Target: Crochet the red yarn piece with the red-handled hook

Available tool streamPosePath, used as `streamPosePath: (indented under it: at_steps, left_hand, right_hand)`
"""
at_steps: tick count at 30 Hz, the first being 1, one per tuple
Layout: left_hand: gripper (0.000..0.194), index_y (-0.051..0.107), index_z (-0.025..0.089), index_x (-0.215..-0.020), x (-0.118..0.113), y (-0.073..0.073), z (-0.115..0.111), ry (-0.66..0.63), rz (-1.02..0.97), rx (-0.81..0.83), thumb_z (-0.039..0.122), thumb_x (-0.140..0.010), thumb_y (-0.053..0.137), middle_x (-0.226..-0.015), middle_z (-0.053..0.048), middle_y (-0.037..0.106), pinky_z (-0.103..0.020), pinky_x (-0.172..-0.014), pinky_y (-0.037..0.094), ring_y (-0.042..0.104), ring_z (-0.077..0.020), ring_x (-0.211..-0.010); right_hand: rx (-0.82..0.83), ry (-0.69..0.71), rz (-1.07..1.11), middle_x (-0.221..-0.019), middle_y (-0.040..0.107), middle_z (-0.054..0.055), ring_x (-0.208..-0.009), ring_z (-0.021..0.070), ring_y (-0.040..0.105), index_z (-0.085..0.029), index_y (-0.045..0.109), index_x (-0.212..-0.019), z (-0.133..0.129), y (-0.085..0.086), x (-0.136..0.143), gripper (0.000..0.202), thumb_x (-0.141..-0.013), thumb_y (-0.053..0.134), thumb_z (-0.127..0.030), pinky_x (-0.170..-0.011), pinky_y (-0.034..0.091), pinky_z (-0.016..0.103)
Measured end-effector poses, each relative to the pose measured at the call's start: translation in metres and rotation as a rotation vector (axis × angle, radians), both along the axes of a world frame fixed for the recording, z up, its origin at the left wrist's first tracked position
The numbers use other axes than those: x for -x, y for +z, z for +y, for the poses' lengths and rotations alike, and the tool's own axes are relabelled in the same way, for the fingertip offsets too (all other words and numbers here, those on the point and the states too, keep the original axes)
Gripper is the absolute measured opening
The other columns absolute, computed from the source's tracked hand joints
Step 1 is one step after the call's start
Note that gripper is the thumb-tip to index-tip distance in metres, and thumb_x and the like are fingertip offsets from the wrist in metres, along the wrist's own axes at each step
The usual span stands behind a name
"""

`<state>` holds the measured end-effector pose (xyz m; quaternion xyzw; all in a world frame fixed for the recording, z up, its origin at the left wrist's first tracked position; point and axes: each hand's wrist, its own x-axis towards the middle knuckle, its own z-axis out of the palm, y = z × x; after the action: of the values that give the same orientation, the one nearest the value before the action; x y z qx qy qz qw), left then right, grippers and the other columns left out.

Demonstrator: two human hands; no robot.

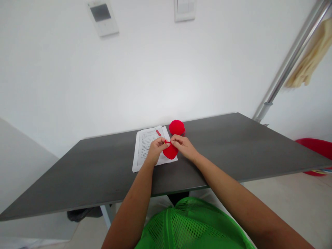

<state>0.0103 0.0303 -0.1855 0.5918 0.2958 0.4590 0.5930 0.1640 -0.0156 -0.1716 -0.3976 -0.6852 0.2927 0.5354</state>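
Note:
A red knitted piece (170, 152) hangs between my hands above the printed sheets. Its upper left edge is pinched in the fingers of my left hand (156, 148). My right hand (183, 145) grips the upper right edge, its fingertips close to those of my left. Just beyond my right hand a ball of red yarn (176, 127) rests on the table. White printed sheets (145, 145) lie under and to the left of my left hand. A small red item (158, 132) lies on their upper part. Any hook or needle in my fingers is too small to tell.
The dark grey table (103, 166) stands against a white wall with an intercom panel (103, 17) and a switch (184, 9). At the right are a metal pole (290, 65), hanging beige gloves (310, 57) and a red basin (315, 147) beyond the table edge.

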Motion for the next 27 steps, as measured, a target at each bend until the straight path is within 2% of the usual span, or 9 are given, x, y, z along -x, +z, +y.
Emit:
streamPosePath:
  at_steps: [12,27]
  left_hand:
    - [0.022,0.060,0.015,-0.068,-0.004,0.010,-0.009,-0.047,-0.103,0.122,0.024,-0.056,0.076,-0.060,0.002,0.061,-0.022,-0.058,0.038,0.052,-0.0093,-0.055]
    - [0.021,0.059,0.016,-0.067,-0.002,0.008,-0.006,-0.006,-0.073,0.044,0.024,-0.056,0.076,-0.060,0.003,0.058,-0.023,-0.060,0.038,0.051,-0.0096,-0.058]
  right_hand:
    - [0.010,0.018,0.073,-0.064,0.045,-0.003,-0.057,0.0110,0.039,-0.018,0.050,-0.069,0.001,-0.002,0.001,0.014,-0.078,0.047,-0.028,-0.057,0.030,0.024]
    - [-0.039,-0.011,0.007,-0.063,0.046,-0.003,-0.058,0.0113,0.040,-0.019,0.050,-0.070,-0.001,-0.001,0.000,0.011,-0.080,0.048,-0.024,-0.056,0.032,0.024]
